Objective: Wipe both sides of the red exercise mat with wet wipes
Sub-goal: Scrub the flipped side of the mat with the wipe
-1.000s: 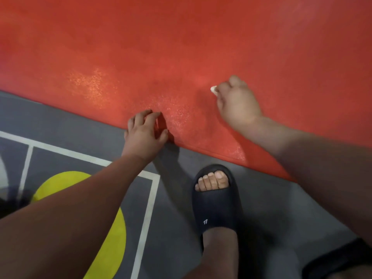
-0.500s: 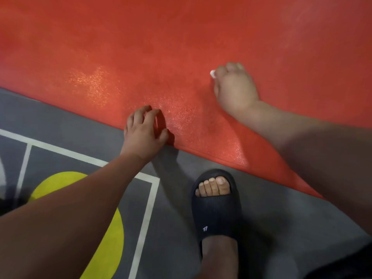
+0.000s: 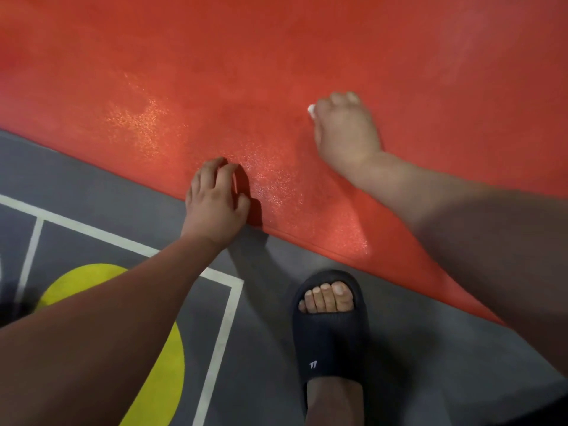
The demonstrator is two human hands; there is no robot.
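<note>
Mat (image 3: 276, 56) lies spread on the grey floor (image 3: 92, 179), left hand (image 3: 215, 207) pressing its near edge with bent fingertips (image 3: 218, 162), grasping nothing, while the right hand (image 3: 345, 130), its grip clenched round a white wipe (image 3: 311, 110), should sweep overlapping strokes with steady pressure.

grey floor (image 3: 307, 256) under red mat (image 3: 276, 72), sandalled foot (image 3: 330, 333)

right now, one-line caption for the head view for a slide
Right hand presses a wet wipe on the red mat; left hand rests at its near edge.
</note>
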